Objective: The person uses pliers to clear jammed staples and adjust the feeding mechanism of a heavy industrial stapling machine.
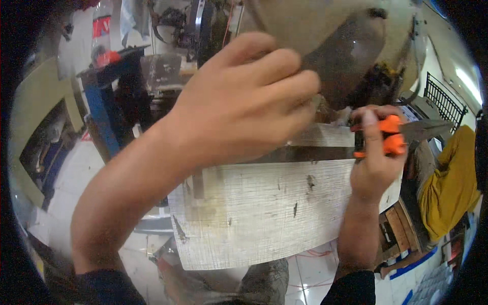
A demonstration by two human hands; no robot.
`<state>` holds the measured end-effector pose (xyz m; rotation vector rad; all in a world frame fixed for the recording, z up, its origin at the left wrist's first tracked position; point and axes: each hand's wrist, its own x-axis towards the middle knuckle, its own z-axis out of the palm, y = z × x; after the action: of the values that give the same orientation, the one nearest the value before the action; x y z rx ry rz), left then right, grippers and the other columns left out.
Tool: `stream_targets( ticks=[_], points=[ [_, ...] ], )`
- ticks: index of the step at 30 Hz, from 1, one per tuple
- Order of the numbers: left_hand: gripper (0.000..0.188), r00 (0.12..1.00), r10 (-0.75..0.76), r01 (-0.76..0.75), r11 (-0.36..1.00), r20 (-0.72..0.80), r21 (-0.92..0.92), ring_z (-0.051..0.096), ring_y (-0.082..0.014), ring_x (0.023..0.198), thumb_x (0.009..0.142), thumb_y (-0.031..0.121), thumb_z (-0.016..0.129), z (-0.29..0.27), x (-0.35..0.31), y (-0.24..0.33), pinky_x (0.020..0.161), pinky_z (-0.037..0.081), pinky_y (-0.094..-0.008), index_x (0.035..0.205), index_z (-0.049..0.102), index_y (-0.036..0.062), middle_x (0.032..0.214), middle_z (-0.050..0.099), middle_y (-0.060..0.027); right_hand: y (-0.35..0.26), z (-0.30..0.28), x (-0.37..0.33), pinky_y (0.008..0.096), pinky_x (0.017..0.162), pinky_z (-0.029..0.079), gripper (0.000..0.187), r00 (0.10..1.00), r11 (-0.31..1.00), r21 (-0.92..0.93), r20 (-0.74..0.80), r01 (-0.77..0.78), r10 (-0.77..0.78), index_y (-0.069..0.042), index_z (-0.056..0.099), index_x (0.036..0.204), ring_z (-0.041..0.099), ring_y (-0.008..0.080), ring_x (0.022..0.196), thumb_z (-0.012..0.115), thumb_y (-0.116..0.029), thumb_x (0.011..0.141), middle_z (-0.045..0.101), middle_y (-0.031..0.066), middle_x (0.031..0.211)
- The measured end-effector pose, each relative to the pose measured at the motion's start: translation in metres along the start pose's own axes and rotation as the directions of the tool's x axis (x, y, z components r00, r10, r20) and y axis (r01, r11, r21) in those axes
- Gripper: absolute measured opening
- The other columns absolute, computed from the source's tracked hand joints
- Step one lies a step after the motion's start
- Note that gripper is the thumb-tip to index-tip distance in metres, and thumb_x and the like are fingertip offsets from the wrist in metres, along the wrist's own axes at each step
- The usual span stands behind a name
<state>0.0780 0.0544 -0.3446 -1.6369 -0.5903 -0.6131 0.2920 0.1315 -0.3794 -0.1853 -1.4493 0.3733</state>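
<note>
My left hand (249, 101) is raised over the far part of a pale, scratched board (264, 213), back of the hand up. Its fingers are curled in, and their tips and anything between them are hidden. At the board's right end my right hand (376, 157) grips orange-handled scissors (394, 145), the thumb lying across the handle. Their grey blade (427, 130) points right, away from the board. A dark strip (305, 154) runs across the board between the two hands.
Beyond the board stands a brownish machine-like surface (351, 46) with dark parts. A blue-sided stand (104, 109) is at the left, with a red-labelled bottle (101, 30) behind. On the right is a person in mustard clothing (447, 188), close to a wooden crate (401, 223).
</note>
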Motion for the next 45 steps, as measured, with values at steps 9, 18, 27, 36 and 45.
stream_targets(
  ticks=[9, 18, 27, 36, 45],
  points=[
    [0.02, 0.951, 0.082, -0.073, 0.996, -0.299, 0.042, 0.056, -0.0129, 0.076, 0.058, 0.024, 0.068, 0.024, -0.007, -0.011, 0.078, 0.044, -0.0356, 0.077, 0.067, 0.0186, 0.081, 0.057, 0.0057, 0.011, -0.001, 0.0, 0.03, 0.076, 0.05, 0.015, 1.0, 0.997, -0.071, -0.008, 0.017, -0.017, -0.001, 0.056, 0.1, 0.062, 0.0172, 0.081, 0.064, -0.005, 0.089, 0.065, 0.0106, 0.09],
    [0.018, 0.944, 0.126, -0.111, 0.992, -0.306, 0.066, 0.054, -0.0124, 0.07, 0.056, 0.023, 0.071, 0.025, -0.004, -0.009, 0.071, 0.041, -0.0328, 0.074, 0.067, 0.0188, 0.078, 0.058, 0.0067, 0.007, -0.001, 0.002, 0.0292, 0.075, 0.049, 0.015, 0.999, 0.999, 0.032, -0.028, -0.029, 0.03, -0.001, 0.056, 0.101, 0.061, 0.0178, 0.08, 0.064, -0.006, 0.088, 0.065, 0.011, 0.089],
    [0.018, 0.942, 0.185, -0.16, 0.981, -0.28, 0.108, 0.053, -0.0119, 0.064, 0.054, 0.021, 0.074, 0.024, 0.009, -0.005, 0.064, 0.038, -0.0301, 0.07, 0.067, 0.0191, 0.076, 0.059, 0.0076, 0.004, -0.004, 0.005, 0.0264, 0.071, 0.048, 0.013, 1.0, 1.0, 0.021, 0.003, -0.02, 0.019, 0.0, 0.058, 0.099, 0.062, 0.0148, 0.079, 0.064, -0.004, 0.089, 0.066, 0.0086, 0.086],
    [0.024, 0.979, 0.181, -0.168, 0.976, -0.09, 0.136, 0.051, -0.0099, 0.062, 0.055, 0.025, 0.075, 0.012, 0.007, -0.001, 0.064, 0.036, -0.0311, 0.078, 0.071, 0.0216, 0.076, 0.058, 0.01, 0.0, -0.001, 0.003, 0.0243, 0.074, 0.049, 0.013, 0.998, 0.996, 0.062, -0.01, -0.063, 0.064, -0.001, 0.061, 0.098, 0.061, 0.0115, 0.079, 0.067, -0.003, 0.088, 0.066, 0.0053, 0.086],
    [0.025, 0.979, 0.194, -0.194, 0.981, -0.055, 0.009, 0.055, -0.0122, 0.065, 0.065, 0.021, 0.072, 0.002, 0.005, -0.003, 0.07, 0.04, -0.0331, 0.09, 0.071, 0.0174, 0.081, 0.062, 0.0041, -0.001, -0.015, 0.006, 0.0209, 0.067, 0.044, 0.01, 0.999, 0.988, 0.146, 0.017, -0.045, 0.042, -0.002, 0.062, 0.095, 0.055, 0.0065, 0.073, 0.068, -0.008, 0.089, 0.061, -0.0006, 0.081]
  ],
)
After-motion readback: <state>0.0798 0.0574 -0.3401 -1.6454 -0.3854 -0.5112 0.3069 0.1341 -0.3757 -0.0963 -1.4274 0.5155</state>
